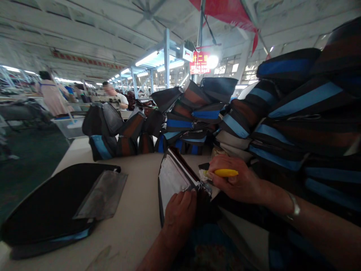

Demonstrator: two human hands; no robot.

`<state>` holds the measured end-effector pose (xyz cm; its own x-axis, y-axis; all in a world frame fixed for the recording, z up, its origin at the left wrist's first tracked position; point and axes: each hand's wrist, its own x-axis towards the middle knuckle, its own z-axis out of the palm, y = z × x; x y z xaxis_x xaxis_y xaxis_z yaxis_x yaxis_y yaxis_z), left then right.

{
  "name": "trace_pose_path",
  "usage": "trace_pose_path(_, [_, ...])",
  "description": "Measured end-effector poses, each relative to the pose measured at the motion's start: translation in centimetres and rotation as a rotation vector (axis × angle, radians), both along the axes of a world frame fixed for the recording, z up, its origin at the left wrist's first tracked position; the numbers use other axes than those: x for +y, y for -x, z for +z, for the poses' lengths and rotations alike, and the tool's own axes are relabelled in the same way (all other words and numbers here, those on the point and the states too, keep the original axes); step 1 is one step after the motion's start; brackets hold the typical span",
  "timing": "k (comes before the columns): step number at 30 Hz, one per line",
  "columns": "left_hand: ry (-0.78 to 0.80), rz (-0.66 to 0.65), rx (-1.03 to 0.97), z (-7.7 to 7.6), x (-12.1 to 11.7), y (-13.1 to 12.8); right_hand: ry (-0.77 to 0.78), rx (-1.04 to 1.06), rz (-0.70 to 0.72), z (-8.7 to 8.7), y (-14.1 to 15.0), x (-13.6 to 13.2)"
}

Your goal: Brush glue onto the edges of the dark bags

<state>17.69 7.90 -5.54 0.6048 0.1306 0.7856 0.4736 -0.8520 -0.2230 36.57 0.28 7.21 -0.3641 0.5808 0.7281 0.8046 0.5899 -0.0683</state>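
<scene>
My left hand is closed on the near edge of a dark fabric bag piece with a grey lining, holding it tilted up from the table. My right hand grips a small yellow-handled tool, whose tip is at the top edge of the same piece, beside my left fingers. A bracelet is on my right wrist.
A flat black bag panel with a grey pocket lies on the pale table at the left. Tall piles of blue, brown and black striped bags fill the back and right. People stand at far workstations on the left.
</scene>
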Motion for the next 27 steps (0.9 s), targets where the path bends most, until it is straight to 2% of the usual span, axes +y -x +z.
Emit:
trace_pose_path(3, [0.007, -0.013, -0.004, 0.0, 0.0, -0.1, 0.052, -0.051, 0.037, -0.1, 0.3, 0.2])
trace_pose_path(5, [0.015, -0.020, -0.020, -0.1, 0.0, -0.1, 0.043, -0.095, 0.010, -0.3, 0.6, 0.5])
trace_pose_path(9, [0.059, -0.069, -0.047, -0.1, 0.5, 0.7, 0.059, 0.072, -0.002, -0.8, 0.8, 0.7])
trace_pose_path(11, [0.093, -0.102, -0.059, 0.0, 1.2, 1.9, 0.076, 0.078, 0.013, -0.9, 0.8, 0.7])
trace_pose_path(13, [0.135, -0.101, -0.094, 0.2, 2.0, 3.7, 0.012, 0.130, -0.014, -0.9, 0.7, 0.6])
trace_pose_path(16, [0.219, 0.022, -0.223, 0.1, 2.6, 7.0, -0.092, 0.454, -0.102, -0.8, 0.8, 0.1])
trace_pose_path(18, [0.274, 0.158, -0.349, -0.5, 2.0, 9.0, -0.086, 0.646, -0.127, -1.1, 1.3, -0.3])
trace_pose_path(21, [0.345, 0.310, -0.500, -2.5, -0.5, 10.5, -0.047, 0.773, -0.091, -2.2, 2.4, -0.9])
trace_pose_path(24, [0.374, 0.302, -0.518, -4.8, -3.1, 9.9, -0.072, 0.841, -0.060, -3.5, 3.6, -1.2])
trace_pose_path(27, [0.374, 0.253, -0.463, -5.9, -4.0, 7.7, -0.082, 0.923, -0.023, -4.3, 5.0, -1.3])
